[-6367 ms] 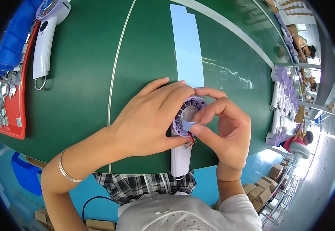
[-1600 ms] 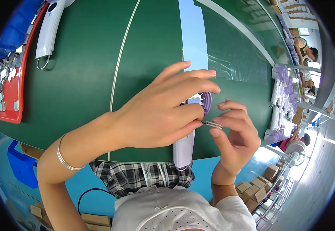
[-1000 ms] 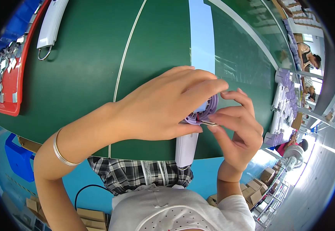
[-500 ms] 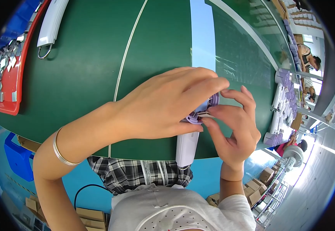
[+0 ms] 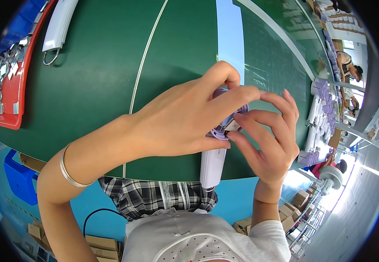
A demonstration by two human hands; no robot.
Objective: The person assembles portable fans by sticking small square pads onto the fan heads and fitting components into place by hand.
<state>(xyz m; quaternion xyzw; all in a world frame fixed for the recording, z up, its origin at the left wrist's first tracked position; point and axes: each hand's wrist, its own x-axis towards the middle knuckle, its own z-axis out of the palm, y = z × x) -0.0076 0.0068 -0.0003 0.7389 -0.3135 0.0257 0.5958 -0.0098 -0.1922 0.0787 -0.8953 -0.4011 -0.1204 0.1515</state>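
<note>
A handheld device with a pale lilac handle (image 5: 212,168) and a round, open purple head (image 5: 243,109) lies toward me, its wire loop at the table's front edge. My left hand (image 5: 185,113) is closed around the head from the left, thumb on the near rim, and hides much of it. My right hand (image 5: 270,139) comes from the right; its thumb and index finger pinch a small flat grey-white square piece (image 5: 233,125) inside the head's opening. Whether the piece touches the head's inside I cannot tell. The right hand's other fingers are raised, near my left fingertips.
A red tray (image 5: 18,94) of small grey square pieces stands at the left, beside a blue bin (image 5: 17,26). Another white handle (image 5: 59,28) with a metal loop lies near it. Several purple-and-white devices (image 5: 322,113) line the right edge. A light-blue strip (image 5: 231,39) runs away from me.
My right hand has shifted slightly right with its fingers more raised, and the small piece is tilted so its face shows. My left index finger has lifted and bent, baring more of the purple head.
</note>
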